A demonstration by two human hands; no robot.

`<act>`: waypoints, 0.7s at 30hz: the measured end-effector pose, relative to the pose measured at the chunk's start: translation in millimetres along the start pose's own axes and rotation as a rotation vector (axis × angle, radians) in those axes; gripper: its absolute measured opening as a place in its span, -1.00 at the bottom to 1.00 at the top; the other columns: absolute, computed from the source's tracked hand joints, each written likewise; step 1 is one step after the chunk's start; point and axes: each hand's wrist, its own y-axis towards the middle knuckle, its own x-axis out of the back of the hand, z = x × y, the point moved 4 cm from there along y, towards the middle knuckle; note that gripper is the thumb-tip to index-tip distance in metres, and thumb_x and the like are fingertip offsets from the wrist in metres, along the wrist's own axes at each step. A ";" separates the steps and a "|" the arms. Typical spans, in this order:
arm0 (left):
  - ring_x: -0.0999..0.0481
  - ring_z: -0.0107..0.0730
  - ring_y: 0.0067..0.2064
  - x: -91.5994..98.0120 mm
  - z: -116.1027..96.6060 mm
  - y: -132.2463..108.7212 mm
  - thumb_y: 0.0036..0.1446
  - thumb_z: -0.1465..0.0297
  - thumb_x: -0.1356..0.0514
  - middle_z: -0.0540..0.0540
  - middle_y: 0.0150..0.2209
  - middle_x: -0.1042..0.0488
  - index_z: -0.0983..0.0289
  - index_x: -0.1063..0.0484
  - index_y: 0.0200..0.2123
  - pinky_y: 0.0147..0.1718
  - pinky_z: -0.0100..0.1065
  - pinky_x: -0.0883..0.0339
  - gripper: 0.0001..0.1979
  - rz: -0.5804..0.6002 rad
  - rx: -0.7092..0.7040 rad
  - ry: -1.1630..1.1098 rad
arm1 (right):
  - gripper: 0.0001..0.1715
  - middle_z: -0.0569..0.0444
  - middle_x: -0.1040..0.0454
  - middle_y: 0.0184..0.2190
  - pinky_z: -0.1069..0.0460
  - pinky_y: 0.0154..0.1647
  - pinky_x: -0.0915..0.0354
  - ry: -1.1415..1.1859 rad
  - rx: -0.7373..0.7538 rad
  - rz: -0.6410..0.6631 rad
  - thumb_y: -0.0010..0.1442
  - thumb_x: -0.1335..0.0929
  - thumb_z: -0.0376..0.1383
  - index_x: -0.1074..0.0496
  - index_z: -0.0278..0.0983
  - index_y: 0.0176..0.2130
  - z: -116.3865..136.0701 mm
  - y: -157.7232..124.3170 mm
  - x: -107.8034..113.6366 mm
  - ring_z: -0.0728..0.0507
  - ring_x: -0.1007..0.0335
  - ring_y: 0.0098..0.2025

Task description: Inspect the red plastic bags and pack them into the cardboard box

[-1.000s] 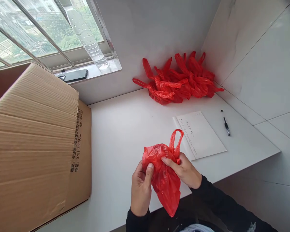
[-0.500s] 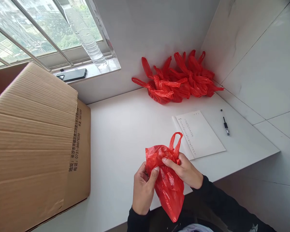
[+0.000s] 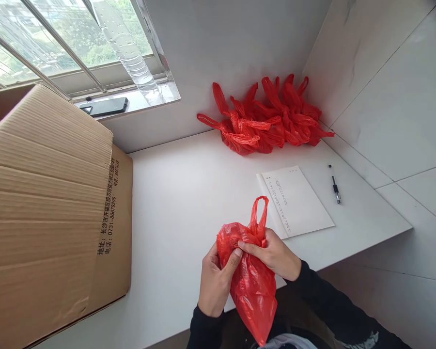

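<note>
Right grip [image 3: 277, 255] holding bag [image 3: 255, 288], carton [image 3: 54, 218] marked 0731-86679299

Colours: red bag [image 3: 252, 281], red clustered bags [image 3: 296, 128], white tabletop [image 3: 178, 203].
The carton [image 3: 51, 237] is brown with black printing, the notebook [image 3: 305, 208] white with dark rows of writing, the sleeves [image 3: 321, 291] black.

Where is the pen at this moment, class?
In the head view, the pen lies on the right side of the white table, between the paper and the tiled wall.
</note>
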 end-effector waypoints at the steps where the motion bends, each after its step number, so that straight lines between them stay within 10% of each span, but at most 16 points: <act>1: -0.57 -0.09 -0.10 1.0 0.4 0.5 0.09 0.25 -0.36 0.18 -0.12 -0.60 0.26 -0.50 0.02 -0.18 -0.24 -0.46 -0.57 -0.024 0.009 -0.016 | -0.67 0.09 -0.47 -0.42 -0.02 -0.31 -0.37 0.010 -0.006 0.014 0.20 -0.46 -0.06 -0.44 -0.28 -0.32 -0.2 0.3 0.5 -0.15 -0.45 -0.34; 8: -0.59 -0.09 -0.11 18.9 -2.0 4.6 0.04 0.25 -0.39 0.18 -0.14 -0.60 0.27 -0.50 -0.10 -0.15 -0.24 -0.46 -0.62 -0.238 -0.021 -0.144 | -0.57 0.04 -0.50 -0.11 -0.11 -0.02 -0.40 0.098 0.039 0.252 0.22 -0.47 -0.15 -0.37 -0.20 0.03 6.6 -6.0 0.5 -0.20 -0.48 -0.10; 16: -0.54 -0.02 0.02 -3.1 0.6 -4.7 0.08 0.29 -0.36 0.24 0.05 -0.52 0.20 -0.35 0.14 -0.05 -0.17 -0.43 -0.45 0.045 0.117 -0.393 | -0.69 0.05 -0.52 -0.19 -0.09 -0.09 -0.41 0.092 0.109 0.045 0.27 -0.42 -0.11 -0.41 -0.21 -0.07 10.1 -4.3 10.1 -0.19 -0.48 -0.16; 21: -0.53 -0.01 0.02 -5.7 5.0 -2.6 0.02 0.29 -0.39 0.23 0.09 -0.48 0.14 -0.29 0.21 -0.09 -0.15 -0.45 -0.32 0.013 0.063 -0.305 | -0.68 0.05 -0.51 -0.11 -0.08 -0.02 -0.37 0.051 0.138 0.032 0.30 -0.39 -0.13 -0.38 -0.19 0.00 13.2 -4.0 12.0 -0.19 -0.46 -0.10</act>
